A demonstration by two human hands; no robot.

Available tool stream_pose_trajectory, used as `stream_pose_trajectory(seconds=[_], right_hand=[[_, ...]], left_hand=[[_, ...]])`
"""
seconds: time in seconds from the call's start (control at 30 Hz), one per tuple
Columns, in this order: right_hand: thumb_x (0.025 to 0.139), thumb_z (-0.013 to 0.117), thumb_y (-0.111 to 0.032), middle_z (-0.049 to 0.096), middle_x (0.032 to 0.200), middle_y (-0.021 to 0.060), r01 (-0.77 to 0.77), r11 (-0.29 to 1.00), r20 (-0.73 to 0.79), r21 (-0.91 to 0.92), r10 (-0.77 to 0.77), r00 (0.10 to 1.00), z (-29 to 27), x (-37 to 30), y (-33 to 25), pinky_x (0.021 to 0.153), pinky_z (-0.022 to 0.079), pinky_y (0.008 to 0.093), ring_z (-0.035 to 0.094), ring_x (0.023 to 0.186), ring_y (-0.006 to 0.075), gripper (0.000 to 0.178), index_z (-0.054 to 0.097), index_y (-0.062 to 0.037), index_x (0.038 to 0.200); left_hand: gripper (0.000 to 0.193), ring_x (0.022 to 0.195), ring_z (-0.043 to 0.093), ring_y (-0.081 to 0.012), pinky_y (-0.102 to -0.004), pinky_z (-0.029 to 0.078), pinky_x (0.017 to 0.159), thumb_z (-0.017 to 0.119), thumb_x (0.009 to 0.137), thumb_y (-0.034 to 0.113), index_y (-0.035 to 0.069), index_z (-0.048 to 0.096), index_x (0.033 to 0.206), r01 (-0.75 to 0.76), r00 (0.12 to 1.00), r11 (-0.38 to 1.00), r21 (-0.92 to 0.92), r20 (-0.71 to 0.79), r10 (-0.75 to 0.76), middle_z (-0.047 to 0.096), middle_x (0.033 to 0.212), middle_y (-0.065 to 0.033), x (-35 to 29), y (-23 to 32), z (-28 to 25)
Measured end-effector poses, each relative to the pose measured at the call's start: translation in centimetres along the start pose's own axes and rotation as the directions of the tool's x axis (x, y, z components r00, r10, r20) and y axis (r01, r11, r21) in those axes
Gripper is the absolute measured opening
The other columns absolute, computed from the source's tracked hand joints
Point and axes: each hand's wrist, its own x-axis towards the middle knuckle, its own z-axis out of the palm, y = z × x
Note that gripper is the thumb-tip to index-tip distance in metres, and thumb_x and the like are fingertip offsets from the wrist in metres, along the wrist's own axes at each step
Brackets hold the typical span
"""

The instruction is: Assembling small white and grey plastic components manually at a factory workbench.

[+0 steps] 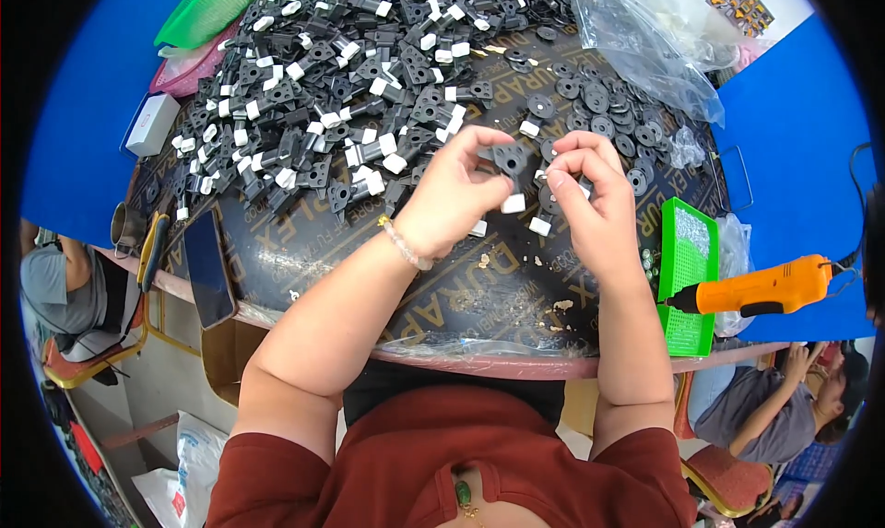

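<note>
My left hand [450, 194] is closed on a black plastic part [510, 159] with holes in its flat head and a white block at its lower end. It holds the part above the table, between thumb and fingers. Close beside it on the right, my right hand [597, 194] has thumb and fingertips drawn together in a pinch. A tiny shiny bit shows by these fingertips, too small to name. Beneath the hands lie black parts with white ends, one of them a loose part [541, 225]. A big heap of such parts [369, 95] spreads to the far left.
Black round discs [601, 113] lie at the far right, below a clear plastic bag [645, 49]. An orange electric screwdriver [765, 287] lies across a green basket [708, 330] with small metal pieces. At left are a phone [210, 268], a metal cup [126, 230] and a white box [153, 125].
</note>
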Motion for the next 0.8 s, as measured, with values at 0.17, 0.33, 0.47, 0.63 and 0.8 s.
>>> stream_pose_trajectory(seconds=[0.17,0.33,0.47,0.63,0.8], right_hand=[[0.083,0.068,-0.013,0.059,0.108,0.0097,0.012,0.995,0.056,-0.097,-0.006,0.998,-0.1,0.0,0.4,0.095,0.041,0.0371,0.054,0.107,0.0264,0.009,0.067,-0.0042,0.086],[0.083,0.071,-0.015,0.06,0.109,0.0104,0.031,0.995,0.044,-0.096,-0.027,0.999,-0.4,0.2,0.2,0.095,0.042,0.0366,0.056,0.109,0.0269,0.015,0.069,-0.0046,0.093],[0.085,0.067,-0.01,0.061,0.118,0.0151,0.046,0.815,-0.15,-0.578,-0.161,0.975,-2.4,1.5,3.3,0.093,0.046,0.0425,0.057,0.107,0.0353,0.025,0.066,-0.0039,0.109],[0.084,0.067,-0.007,0.051,0.13,0.0255,-0.31,0.421,-0.22,-0.853,0.248,0.943,-5.8,1.1,8.2,0.09,0.051,0.0486,0.056,0.111,0.0441,0.043,0.056,-0.0051,0.125],[0.082,0.061,-0.001,0.055,0.117,0.0268,-0.353,0.421,-0.193,-0.836,0.377,0.906,-7.3,1.2,11.4,0.088,0.052,0.0464,0.06,0.105,0.0437,0.036,0.059,-0.004,0.118]], left_hand=[[0.047,0.083,0.059,-0.0056,-0.0209,0.05,0.073,0.058,0.083,-0.008,0.001,0.052,0.128,0.062,0.987,0.998,-0.014,0.151,-0.059,0.059,0.11,-0.0042,-0.6,-0.4,0.9],[0.043,0.094,0.059,-0.0091,-0.0252,0.051,0.076,0.056,0.086,-0.004,0.002,0.052,0.128,0.126,0.978,0.991,-0.038,0.171,-0.118,0.06,0.105,-0.0037,-0.5,-0.9,0.8],[0.034,0.101,0.062,-0.0149,-0.0296,0.053,0.078,0.055,0.09,0.002,0.003,0.055,0.124,0.25,0.967,0.935,-0.251,0.116,-0.227,0.062,0.106,-0.0059,-0.7,0.2,0.9],[0.023,0.095,0.061,-0.0137,-0.0294,0.053,0.075,0.059,0.094,0.011,0.004,0.06,0.116,0.209,0.977,0.956,-0.207,0.019,-0.21,0.062,0.101,-0.0048,-0.3,0.2,0.8],[0.022,0.093,0.061,-0.0138,-0.0296,0.052,0.074,0.058,0.094,0.009,0.004,0.06,0.115,0.189,0.982,0.962,-0.198,0.01,-0.191,0.062,0.1,-0.0053,-0.3,0.2,0.9]])
